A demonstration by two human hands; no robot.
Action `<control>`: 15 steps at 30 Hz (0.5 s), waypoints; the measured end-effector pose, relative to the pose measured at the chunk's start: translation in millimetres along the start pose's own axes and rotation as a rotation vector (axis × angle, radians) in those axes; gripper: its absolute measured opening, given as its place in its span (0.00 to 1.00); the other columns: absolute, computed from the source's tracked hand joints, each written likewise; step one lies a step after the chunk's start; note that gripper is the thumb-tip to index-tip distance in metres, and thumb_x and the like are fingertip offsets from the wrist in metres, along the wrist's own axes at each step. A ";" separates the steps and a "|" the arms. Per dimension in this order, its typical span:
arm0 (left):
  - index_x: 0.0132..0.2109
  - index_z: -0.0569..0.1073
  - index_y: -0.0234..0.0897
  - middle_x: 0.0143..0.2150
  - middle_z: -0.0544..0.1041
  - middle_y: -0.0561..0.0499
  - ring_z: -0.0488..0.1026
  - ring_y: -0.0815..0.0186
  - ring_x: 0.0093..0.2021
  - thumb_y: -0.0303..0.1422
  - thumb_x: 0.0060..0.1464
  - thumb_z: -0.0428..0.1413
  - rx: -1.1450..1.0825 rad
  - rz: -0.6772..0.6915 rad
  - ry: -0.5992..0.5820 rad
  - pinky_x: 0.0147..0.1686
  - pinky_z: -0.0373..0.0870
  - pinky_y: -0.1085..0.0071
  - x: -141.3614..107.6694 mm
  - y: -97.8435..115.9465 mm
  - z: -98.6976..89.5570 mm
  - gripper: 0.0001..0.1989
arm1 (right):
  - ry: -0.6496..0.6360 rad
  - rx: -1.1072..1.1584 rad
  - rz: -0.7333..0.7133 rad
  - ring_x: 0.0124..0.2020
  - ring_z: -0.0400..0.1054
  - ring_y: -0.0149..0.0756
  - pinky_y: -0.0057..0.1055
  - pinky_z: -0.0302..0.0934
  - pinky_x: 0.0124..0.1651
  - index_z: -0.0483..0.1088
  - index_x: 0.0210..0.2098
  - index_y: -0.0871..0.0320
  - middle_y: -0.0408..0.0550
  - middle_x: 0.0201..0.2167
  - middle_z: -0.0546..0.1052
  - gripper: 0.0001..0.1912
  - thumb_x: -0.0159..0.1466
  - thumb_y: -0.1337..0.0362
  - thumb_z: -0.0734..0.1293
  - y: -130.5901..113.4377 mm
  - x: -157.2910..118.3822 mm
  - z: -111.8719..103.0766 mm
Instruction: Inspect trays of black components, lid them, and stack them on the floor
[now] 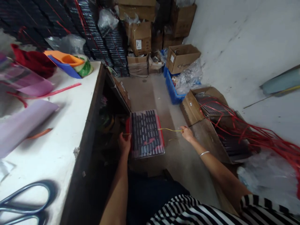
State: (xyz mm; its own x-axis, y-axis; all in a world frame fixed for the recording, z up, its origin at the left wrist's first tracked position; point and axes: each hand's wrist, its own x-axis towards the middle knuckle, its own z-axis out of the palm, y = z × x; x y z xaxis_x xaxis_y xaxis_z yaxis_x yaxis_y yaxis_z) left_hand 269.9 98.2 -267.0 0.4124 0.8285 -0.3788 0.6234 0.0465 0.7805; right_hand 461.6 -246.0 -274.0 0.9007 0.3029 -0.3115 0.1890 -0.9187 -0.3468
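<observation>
In front of my lap lies a clear plastic tray filled with rows of dark, narrow pieces. Red material shows along its left and right sides. My right hand, out to the right, pinches a thin yellow string that runs slackly to the tray's right edge. At the tray's left edge, my left hand has its fingers closed around a short visible length of yellow string. The string's course between the two sides is hidden by the tray.
A white-topped table on the left bears scissors and a tape dispenser. On the right, an open cardboard box has red straps spilling over it. A blue crate and cardboard boxes stand further back.
</observation>
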 end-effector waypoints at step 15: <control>0.54 0.68 0.37 0.54 0.70 0.43 0.71 0.59 0.48 0.37 0.59 0.54 0.398 0.245 -0.093 0.45 0.71 0.56 -9.8 -11.4 11.7 0.17 | 0.038 0.050 -0.256 0.64 0.50 0.54 0.55 0.51 0.56 0.46 0.67 0.52 0.54 0.68 0.51 0.30 0.67 0.57 0.55 -121.5 -94.0 86.0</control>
State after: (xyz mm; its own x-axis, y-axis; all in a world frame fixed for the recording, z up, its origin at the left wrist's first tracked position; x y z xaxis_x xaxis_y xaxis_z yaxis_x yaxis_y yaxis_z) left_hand 266.5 83.0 -278.0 0.6256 0.7342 -0.2638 0.6986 -0.3766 0.6084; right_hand 320.3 -141.0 -278.7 0.8401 0.5134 -0.1748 0.3941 -0.7993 -0.4537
